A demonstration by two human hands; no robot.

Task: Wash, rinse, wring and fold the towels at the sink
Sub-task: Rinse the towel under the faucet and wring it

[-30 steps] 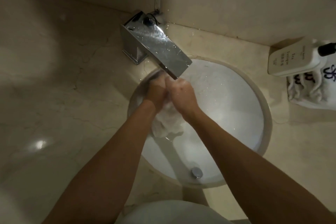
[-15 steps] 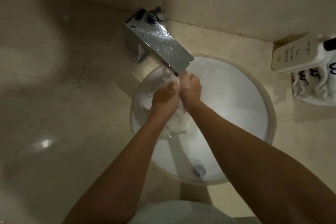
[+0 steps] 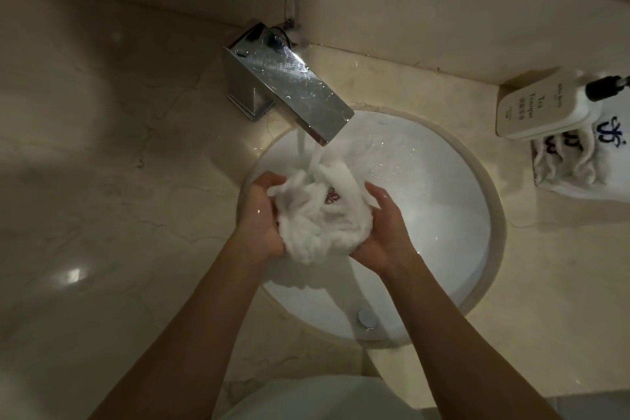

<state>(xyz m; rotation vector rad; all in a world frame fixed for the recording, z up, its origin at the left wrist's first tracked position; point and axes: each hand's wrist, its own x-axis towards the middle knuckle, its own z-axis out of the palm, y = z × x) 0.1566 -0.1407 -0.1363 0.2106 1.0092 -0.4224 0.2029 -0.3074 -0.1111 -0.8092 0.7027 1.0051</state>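
towel point(image 3: 320, 218): bunched white wad, cupped over the sink point(image 3: 453, 215) bowl under the water stream point(image 3: 312, 160), so it gets soaked through
left hand point(image 3: 260, 215): curled round the towel's left side, gripped to keep the wad in the flow
right hand point(image 3: 385, 225): wrapped round the right side, same purpose
faucet point(image 3: 289, 82): running, spout angled over the bowl
step: rinsing is judged in progress, wringing not yet done
surface point(image 3: 119, 164): soap bottle point(image 3: 545, 109) laid on folded towels point(image 3: 579, 160) far right, kept out of the splash
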